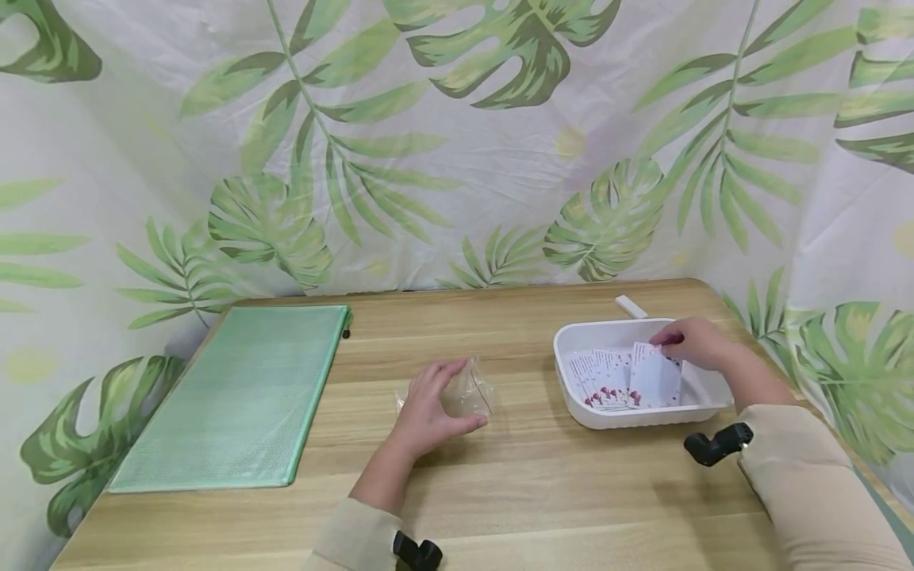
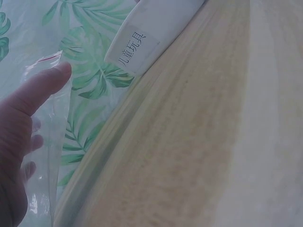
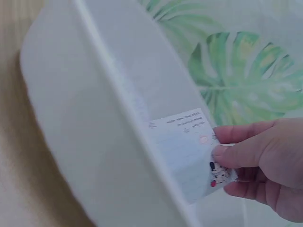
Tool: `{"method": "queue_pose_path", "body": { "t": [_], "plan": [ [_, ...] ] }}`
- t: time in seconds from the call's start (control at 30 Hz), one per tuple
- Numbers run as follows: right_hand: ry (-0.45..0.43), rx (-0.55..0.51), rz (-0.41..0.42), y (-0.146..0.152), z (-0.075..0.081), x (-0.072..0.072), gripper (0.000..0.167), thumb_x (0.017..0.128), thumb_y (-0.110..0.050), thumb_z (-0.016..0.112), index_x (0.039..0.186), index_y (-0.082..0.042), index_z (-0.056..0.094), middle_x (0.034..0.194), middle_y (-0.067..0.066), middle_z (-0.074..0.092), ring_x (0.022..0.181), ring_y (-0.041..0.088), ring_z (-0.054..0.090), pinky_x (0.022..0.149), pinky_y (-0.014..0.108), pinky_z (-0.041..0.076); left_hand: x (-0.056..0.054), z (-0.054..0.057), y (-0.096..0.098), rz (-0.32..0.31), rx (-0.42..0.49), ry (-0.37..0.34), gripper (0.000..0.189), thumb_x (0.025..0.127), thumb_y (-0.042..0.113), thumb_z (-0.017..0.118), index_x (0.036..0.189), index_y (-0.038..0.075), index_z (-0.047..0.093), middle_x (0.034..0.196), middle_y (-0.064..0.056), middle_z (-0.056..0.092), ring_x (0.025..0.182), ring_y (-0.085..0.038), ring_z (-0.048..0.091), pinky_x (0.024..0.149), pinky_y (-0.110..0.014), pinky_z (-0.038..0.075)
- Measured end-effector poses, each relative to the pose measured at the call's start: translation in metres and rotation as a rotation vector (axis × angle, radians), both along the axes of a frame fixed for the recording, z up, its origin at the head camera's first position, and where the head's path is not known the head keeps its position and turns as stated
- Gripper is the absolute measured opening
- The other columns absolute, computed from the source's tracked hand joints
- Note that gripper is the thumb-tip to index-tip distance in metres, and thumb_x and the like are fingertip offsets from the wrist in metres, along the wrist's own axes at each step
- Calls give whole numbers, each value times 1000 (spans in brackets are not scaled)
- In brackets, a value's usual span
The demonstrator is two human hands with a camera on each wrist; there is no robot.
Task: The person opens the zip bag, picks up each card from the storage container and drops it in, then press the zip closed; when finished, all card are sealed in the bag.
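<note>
A clear plastic zip bag point(image 1: 471, 390) is within the curled fingers and thumb of my left hand point(image 1: 431, 406), low over the table's middle. In the left wrist view the thumb lies along the bag point(image 2: 56, 118), near its red line, and other fingertips show through the plastic. My right hand point(image 1: 696, 342) reaches into a white plastic basin point(image 1: 571, 404). Between its thumb and fingers it pinches a white printed card point(image 3: 177, 151) by the edge. More printed cards point(image 1: 596, 377) lie fanned out in the basin, with small red pictures along their lower ends.
A green mesh zip pouch point(image 1: 228, 396) lies flat on the left of the wooden table point(image 1: 543, 492). Behind the basin is a small white bar-shaped piece point(image 1: 631, 307). A leaf-patterned cloth point(image 1: 500, 159) hangs along the table's back edge.
</note>
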State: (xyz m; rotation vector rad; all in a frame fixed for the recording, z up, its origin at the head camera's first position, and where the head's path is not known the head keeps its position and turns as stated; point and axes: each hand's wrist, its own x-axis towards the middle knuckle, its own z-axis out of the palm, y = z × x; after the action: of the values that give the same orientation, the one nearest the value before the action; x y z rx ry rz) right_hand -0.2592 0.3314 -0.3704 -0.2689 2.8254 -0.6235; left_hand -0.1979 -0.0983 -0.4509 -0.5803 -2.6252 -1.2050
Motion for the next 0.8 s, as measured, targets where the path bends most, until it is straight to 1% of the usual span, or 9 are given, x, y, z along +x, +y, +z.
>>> {"method": "queue_pose_path", "body": {
  "t": [0.07, 0.17, 0.33, 0.4, 0.47, 0.53, 0.6, 0.67, 0.8],
  "plan": [
    [-5, -47, -3, 0, 8, 3, 25, 92, -6, 60, 113, 5, 67, 103, 21, 69, 90, 26, 64, 78, 42, 54, -1, 0, 0, -3, 0, 7, 85, 64, 37, 88, 139, 15, 53, 133, -9, 56, 128, -33, 48, 107, -54, 36],
    [21, -134, -32, -3, 21, 9, 29, 93, -8, 60, 116, 8, 64, 98, 17, 68, 85, 18, 63, 73, 34, 56, -1, -1, -1, -11, -2, 28, 85, 65, 37, 88, 139, 15, 53, 132, -9, 56, 127, -33, 48, 108, -53, 34],
    [146, -270, -117, -25, 32, 23, 34, 93, -13, 62, 120, 7, 61, 99, 17, 67, 80, 10, 61, 68, 23, 54, -2, -1, -1, -16, -8, 56, 83, 65, 37, 86, 138, 14, 53, 131, -9, 57, 128, -34, 45, 109, -53, 31],
    [193, -328, -143, -39, 32, 30, 34, 93, -14, 64, 119, 6, 62, 99, 15, 69, 79, 6, 60, 67, 21, 52, -2, -2, -1, -15, -14, 57, 83, 65, 37, 86, 138, 14, 53, 131, -9, 57, 129, -34, 45, 110, -53, 30],
    [230, -400, -164, -54, 29, 37, 32, 92, -14, 64, 118, 5, 63, 97, 10, 70, 77, 3, 60, 65, 21, 52, -2, -2, -1, -15, -19, 57, 83, 65, 37, 86, 138, 14, 53, 132, -10, 56, 129, -34, 44, 110, -54, 30],
    [251, -465, -181, -68, 26, 43, 32, 92, -15, 65, 117, 4, 64, 92, 0, 71, 76, 0, 58, 64, 20, 51, -2, -3, -1, -14, -26, 56, 83, 65, 38, 86, 138, 13, 53, 131, -10, 56, 129, -34, 44, 110, -54, 30],
    [257, -529, -207, -83, 21, 48, 32, 92, -16, 66, 118, 3, 65, 87, -10, 70, 74, -1, 58, 63, 20, 50, -1, -3, -2, -13, -33, 59, 83, 65, 38, 86, 138, 13, 53, 131, -11, 57, 128, -34, 45, 113, -54, 28],
    [259, -608, -229, -96, 17, 52, 34, 91, -15, 67, 119, 4, 64, 83, -15, 68, 74, -2, 58, 64, 19, 50, -2, -3, -2, -13, -46, 65, 83, 66, 38, 86, 138, 12, 53, 130, -11, 57, 127, -34, 46, 115, -55, 24],
    [219, -778, -281, -123, 9, 59, 38, 91, -10, 66, 125, 5, 61, 81, -14, 67, 71, 0, 60, 64, 20, 52, -3, -2, -2, -12, -74, 83, 83, 67, 40, 85, 138, 11, 53, 130, -11, 57, 126, -33, 48, 118, -55, 20]
  ]
}}
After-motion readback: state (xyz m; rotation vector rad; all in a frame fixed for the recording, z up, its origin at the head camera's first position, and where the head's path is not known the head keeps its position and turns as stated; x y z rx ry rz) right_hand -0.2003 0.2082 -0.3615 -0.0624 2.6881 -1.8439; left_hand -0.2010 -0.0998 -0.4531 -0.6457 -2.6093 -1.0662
